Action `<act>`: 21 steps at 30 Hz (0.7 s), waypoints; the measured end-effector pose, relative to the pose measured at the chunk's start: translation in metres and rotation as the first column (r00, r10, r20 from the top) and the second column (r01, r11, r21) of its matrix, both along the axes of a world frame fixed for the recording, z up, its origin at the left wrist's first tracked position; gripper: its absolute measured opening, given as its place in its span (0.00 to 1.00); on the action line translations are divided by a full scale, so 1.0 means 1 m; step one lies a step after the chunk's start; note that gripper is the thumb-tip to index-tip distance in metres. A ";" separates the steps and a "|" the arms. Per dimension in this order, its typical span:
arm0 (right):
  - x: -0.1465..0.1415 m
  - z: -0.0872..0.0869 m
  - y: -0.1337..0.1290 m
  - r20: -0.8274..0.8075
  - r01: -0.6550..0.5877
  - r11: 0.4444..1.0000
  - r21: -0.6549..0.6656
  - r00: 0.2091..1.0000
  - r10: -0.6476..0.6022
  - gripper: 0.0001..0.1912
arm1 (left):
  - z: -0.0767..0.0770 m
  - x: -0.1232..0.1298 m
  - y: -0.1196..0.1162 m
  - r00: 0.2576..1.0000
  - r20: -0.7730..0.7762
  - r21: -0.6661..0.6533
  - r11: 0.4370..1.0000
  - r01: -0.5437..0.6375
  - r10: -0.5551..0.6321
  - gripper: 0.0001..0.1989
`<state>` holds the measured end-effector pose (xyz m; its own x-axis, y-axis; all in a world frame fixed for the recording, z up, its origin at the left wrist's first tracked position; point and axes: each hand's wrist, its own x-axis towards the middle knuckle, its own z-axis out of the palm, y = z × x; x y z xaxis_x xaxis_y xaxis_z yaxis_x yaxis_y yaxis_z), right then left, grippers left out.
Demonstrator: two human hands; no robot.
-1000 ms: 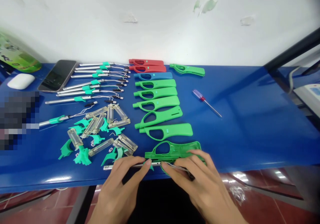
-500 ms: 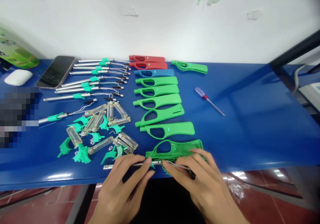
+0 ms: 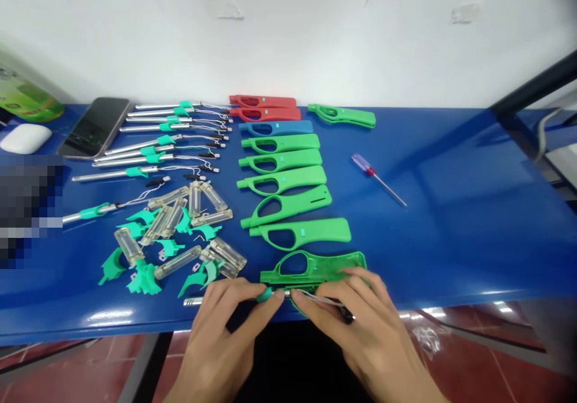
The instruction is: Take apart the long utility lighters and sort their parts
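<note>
At the table's front edge my left hand (image 3: 229, 325) grips a silver metal tube (image 3: 193, 301), thumb and index finger pinched at its teal collar (image 3: 265, 295). My right hand (image 3: 360, 319) has its thumb by the tube's inner end, where white wires (image 3: 322, 299) run under the fingers; its other fingers wrap over a green handle shell lying partly hidden beneath. A second open green half shell (image 3: 333, 265) lies directly behind, its inside facing up, touched by my right fingertips. Green shells (image 3: 315, 232) are stacked in a column farther back.
Left of the shells lie clear fluid tanks (image 3: 180, 262), teal triggers (image 3: 144, 278) and wired tubes (image 3: 112, 175). A screwdriver (image 3: 378, 179) lies right. Behind are red shells (image 3: 274, 114), a blue shell (image 3: 288, 128), a closed green handle (image 3: 347, 116), a phone (image 3: 95, 128) and a bottle (image 3: 27, 96).
My left thumb has moved right along the tube to its inner end, and the teal collar now sits between thumb and index finger. My right hand has barely moved. The view has shifted slightly.
</note>
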<state>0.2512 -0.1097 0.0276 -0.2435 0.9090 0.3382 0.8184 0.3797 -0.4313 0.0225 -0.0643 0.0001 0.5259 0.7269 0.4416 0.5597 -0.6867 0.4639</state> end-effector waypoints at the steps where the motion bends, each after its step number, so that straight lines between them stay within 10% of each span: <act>1: -0.001 0.000 0.000 0.003 0.000 1.000 0.002 1.000 0.000 0.21 | 0.001 0.001 0.000 1.000 -0.013 0.009 1.000 -0.003 0.003 0.21; 21: 0.034 -0.012 -0.027 -0.120 0.110 0.994 0.022 0.987 -0.106 0.20 | -0.005 -0.004 -0.003 0.997 -0.075 -0.014 0.999 -0.031 0.030 0.29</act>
<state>0.2856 -0.1371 0.0158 -0.1008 0.9173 0.3853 0.7990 0.3054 -0.5180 0.0188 -0.0677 -0.0049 0.5346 0.7494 0.3905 0.6135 -0.6620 0.4306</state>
